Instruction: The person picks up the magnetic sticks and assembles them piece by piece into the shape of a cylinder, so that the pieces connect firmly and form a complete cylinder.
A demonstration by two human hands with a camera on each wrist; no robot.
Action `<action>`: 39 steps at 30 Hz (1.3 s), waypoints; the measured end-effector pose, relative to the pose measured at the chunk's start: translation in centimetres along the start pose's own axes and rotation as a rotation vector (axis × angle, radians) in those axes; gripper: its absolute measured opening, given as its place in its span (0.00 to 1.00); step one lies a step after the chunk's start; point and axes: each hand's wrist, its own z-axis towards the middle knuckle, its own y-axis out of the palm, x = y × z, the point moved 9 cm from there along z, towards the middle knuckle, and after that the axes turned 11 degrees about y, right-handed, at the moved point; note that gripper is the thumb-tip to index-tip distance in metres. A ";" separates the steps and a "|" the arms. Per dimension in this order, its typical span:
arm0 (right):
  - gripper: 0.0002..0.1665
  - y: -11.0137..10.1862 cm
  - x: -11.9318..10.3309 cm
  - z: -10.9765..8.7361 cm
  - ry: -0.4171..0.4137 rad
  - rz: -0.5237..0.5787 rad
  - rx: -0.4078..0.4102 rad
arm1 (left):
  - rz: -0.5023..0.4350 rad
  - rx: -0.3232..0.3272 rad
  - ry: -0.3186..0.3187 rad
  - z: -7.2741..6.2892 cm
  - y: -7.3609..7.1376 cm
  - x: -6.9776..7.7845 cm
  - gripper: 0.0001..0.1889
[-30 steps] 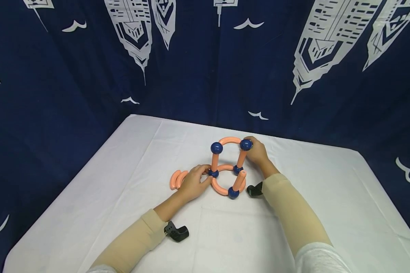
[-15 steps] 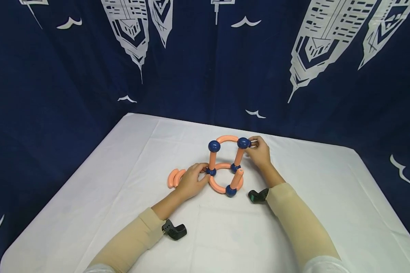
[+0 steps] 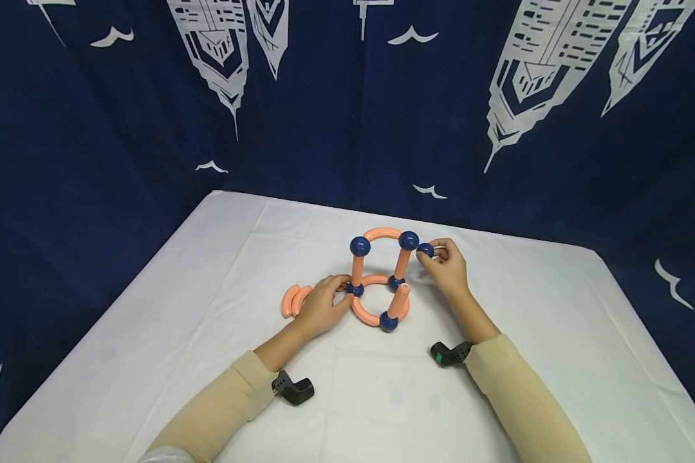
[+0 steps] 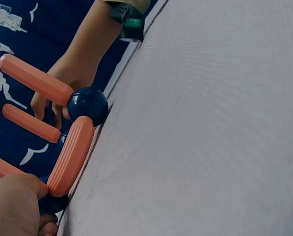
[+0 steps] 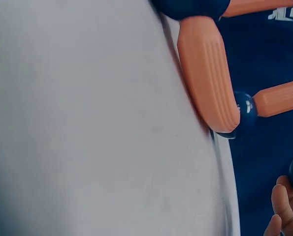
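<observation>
A frame of orange rods and blue balls stands on the table in the head view. Its base is a ring of curved orange rods (image 3: 363, 313) joined by balls. Two uprights carry a blue ball (image 3: 360, 245) and another ball (image 3: 408, 240), bridged by a curved rod (image 3: 382, 233). The front upright rod (image 3: 399, 300) has a bare top end. My left hand (image 3: 321, 308) pinches the base's left ball (image 4: 55, 202) between thumb and fingers. My right hand (image 3: 450, 270) holds a loose blue ball (image 3: 425, 251) at its fingertips, just right of the frame's top.
Two loose curved orange rods (image 3: 289, 301) lie left of my left hand, partly hidden by it. The white-covered table (image 3: 382, 411) ends at a dark blue patterned curtain (image 3: 324, 128). A black camera mount sits on each wrist.
My right hand has drawn back to the right and slightly down from the frame's top right ball, bringing the loose ball into sight. My left hand keeps its grip on the base.
</observation>
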 end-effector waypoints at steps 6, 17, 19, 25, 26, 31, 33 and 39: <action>0.21 -0.8 -1.6 -2.4 -0.008 0.058 -0.044 | -0.004 0.008 0.010 0.0 -0.1 0.1 0.18; 0.19 -0.9 -2.8 -5.2 -0.082 0.097 -0.114 | -0.004 0.016 0.033 0.0 -0.1 0.2 0.18; 0.19 -0.7 -2.6 -5.4 -0.101 0.105 -0.127 | -0.002 0.011 0.027 0.0 0.0 0.1 0.18; 0.18 -0.3 -3.3 -6.6 -0.148 0.134 -0.170 | -0.005 -0.002 0.002 0.0 0.0 0.0 0.19; 0.17 -0.2 -3.5 -6.9 -0.152 0.141 -0.176 | -0.006 -0.003 0.000 0.0 0.0 0.0 0.19; 0.15 -0.3 -4.3 -7.9 -0.191 0.173 -0.192 | -0.004 -0.007 -0.006 0.0 0.0 0.1 0.19; 0.15 -0.3 -4.8 -8.3 -0.222 0.184 -0.200 | -0.004 -0.004 -0.004 0.0 0.0 0.1 0.19; 0.14 -0.3 -6.2 -9.5 -0.304 0.173 -0.220 | 0.001 -0.009 -0.017 0.0 0.0 -0.1 0.18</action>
